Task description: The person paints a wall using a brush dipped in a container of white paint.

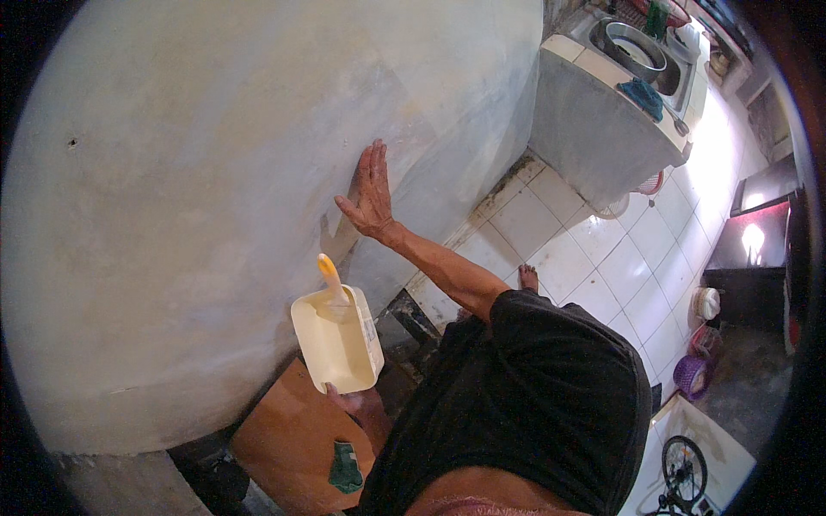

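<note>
My left hand (356, 401) grips the near rim of a cream plastic tub (348, 351), with the thumb over the edge. Inside the tub leans a putty knife (328, 271), its yellow-orange handle sticking up past the far rim; its blade is partly hidden. A thin whitish layer seems to coat the tub's inner walls. My right hand (373, 196) lies flat against the patchy grey-white wall (215, 189), fingers stretched upward and thumb out to the side. Nothing shows in that hand. The tub is held close to the wall, below my right hand.
An orange-brown board (288, 443) with a green cloth (346, 469) on it is at lower left. Top right, a tiled sink counter (594, 129) holds a metal pot (635, 50) and a blue cloth (642, 97). A purple basket (691, 377) and a bicycle wheel (684, 469) are at right.
</note>
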Motion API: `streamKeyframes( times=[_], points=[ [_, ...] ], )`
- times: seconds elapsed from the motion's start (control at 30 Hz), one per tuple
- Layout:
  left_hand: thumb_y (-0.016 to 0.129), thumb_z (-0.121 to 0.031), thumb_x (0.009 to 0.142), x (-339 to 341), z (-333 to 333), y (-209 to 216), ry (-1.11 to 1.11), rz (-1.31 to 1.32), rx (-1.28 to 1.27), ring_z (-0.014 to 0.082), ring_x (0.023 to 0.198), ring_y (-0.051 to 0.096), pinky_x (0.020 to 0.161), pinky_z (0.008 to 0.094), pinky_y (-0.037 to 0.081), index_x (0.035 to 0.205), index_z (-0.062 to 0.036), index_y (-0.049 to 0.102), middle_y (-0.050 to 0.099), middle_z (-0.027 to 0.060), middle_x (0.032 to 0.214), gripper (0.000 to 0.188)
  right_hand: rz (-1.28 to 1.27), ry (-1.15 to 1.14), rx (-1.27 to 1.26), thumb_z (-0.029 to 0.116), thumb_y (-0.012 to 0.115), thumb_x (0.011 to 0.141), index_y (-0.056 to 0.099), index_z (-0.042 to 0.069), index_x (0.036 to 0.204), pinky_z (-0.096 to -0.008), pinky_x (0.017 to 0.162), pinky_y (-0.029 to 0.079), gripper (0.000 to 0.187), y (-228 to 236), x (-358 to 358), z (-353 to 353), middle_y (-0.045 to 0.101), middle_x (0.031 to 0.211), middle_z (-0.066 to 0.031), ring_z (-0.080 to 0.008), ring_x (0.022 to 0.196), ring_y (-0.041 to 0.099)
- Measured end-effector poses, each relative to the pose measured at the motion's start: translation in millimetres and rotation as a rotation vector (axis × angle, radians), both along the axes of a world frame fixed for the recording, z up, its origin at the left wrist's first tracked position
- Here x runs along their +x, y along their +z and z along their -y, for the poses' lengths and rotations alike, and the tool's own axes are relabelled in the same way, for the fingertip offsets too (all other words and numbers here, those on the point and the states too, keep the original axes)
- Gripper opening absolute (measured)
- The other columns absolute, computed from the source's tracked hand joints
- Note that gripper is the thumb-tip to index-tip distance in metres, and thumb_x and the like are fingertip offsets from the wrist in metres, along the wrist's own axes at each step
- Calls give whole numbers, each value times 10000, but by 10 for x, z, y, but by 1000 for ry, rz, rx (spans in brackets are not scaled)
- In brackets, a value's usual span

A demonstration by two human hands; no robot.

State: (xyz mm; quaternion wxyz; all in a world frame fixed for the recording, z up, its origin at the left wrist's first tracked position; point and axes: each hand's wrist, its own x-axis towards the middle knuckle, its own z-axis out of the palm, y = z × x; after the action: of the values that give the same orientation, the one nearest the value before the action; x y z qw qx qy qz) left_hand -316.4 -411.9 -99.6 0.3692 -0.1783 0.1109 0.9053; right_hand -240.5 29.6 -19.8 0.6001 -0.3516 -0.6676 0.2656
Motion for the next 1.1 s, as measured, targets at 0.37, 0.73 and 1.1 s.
streamKeyframes(
  times=[0.37, 0.73, 1.1],
  points=[
    [480, -456, 898, 136, -160, 146, -65, -60, 161, 325, 1277, 416, 1059, 476, 348, 1414, -42, 325, 404, 144, 1417, 679, 155, 17, -69, 449, 562, 844, -21, -21, 1482, -487, 1157, 47, 983, -195, 142, -55, -47, 1539, -271, -409, 1433, -29],
    [500, -422, 890, 378, -495, 298, 32, -743, -792, 340, 1280, 407, 1063, 484, 334, 1419, -39, 322, 385, 161, 1430, 677, 76, -3, -135, 379, 496, 912, -8, -42, 1474, -449, 1162, 35, 865, -132, 200, -121, -48, 1540, -266, -392, 1436, -32],
    [496, -432, 889, 512, -635, 523, 78, -774, -902, 343, 1270, 422, 1057, 496, 340, 1417, -36, 329, 402, 159, 1420, 680, -288, -160, -503, 354, 475, 949, 36, -71, 1463, -435, 1166, 60, 798, 115, 163, -519, -7, 1534, -280, -400, 1433, 4]
  ],
)
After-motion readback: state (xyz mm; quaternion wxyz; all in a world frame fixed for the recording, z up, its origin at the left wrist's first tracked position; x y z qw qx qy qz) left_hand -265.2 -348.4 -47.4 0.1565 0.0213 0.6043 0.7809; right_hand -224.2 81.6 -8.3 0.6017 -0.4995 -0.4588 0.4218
